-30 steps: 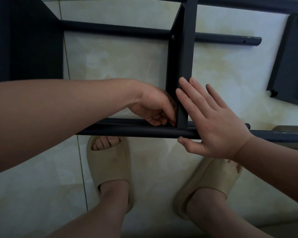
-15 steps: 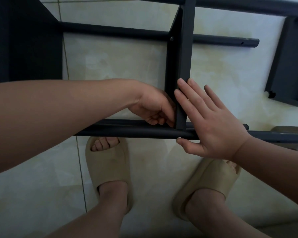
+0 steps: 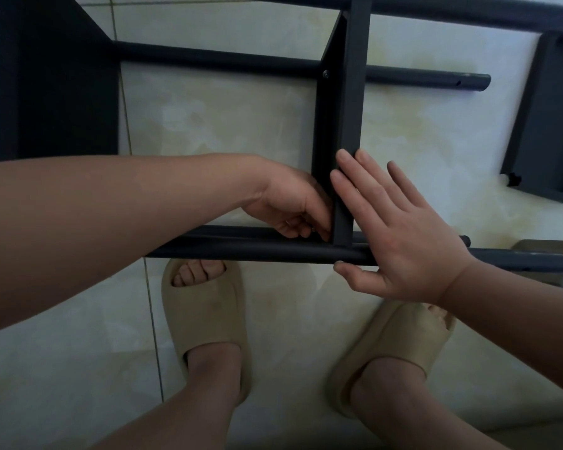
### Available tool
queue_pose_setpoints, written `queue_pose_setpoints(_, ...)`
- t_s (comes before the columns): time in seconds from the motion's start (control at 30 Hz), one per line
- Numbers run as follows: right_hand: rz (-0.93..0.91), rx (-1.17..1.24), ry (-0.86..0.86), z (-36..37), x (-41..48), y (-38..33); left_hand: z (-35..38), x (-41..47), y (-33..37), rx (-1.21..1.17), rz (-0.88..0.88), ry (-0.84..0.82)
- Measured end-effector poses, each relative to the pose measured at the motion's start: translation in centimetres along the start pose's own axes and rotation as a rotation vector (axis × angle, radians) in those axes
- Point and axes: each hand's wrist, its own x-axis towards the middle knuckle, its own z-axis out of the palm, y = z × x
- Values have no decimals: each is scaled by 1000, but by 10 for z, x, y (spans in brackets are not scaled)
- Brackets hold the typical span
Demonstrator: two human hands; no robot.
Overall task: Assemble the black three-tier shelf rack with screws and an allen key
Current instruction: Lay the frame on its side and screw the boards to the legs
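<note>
The black rack lies on its side on the tiled floor. Its middle shelf panel (image 3: 351, 108) stands on edge between the near black tube (image 3: 241, 251) and the far tube (image 3: 225, 60). My right hand (image 3: 400, 235) presses flat with straight fingers against the panel's right face and the near tube. My left hand (image 3: 293, 206) is curled at the panel's lower left corner, where it meets the near tube; its fingertips pinch something small there that I cannot make out. A screw head (image 3: 326, 73) shows at the panel's far joint.
A second shelf panel (image 3: 56, 79) is fixed at the left end. A loose black shelf piece (image 3: 546, 125) lies on the floor at the right. My two feet in beige slippers (image 3: 205, 316) stand just below the near tube. Pale floor tiles surround everything.
The view has shifted slightly. Both hands stay at the same joint; my right hand has barely moved along the panel.
</note>
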Motion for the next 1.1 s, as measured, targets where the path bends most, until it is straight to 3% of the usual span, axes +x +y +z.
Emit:
queue_pose_setpoints(0.43, 1, -6, -6, 0, 0, 0, -7, -2, 5, 11, 5, -40)
queue_pose_setpoints(0.6, 4, 9, 3, 0, 0, 0, -8, -1, 6, 128, -20, 9)
queue_pose_setpoints(1.1, 3, 5, -2, 0, 1, 0, -8, -4, 3, -39, -42, -82)
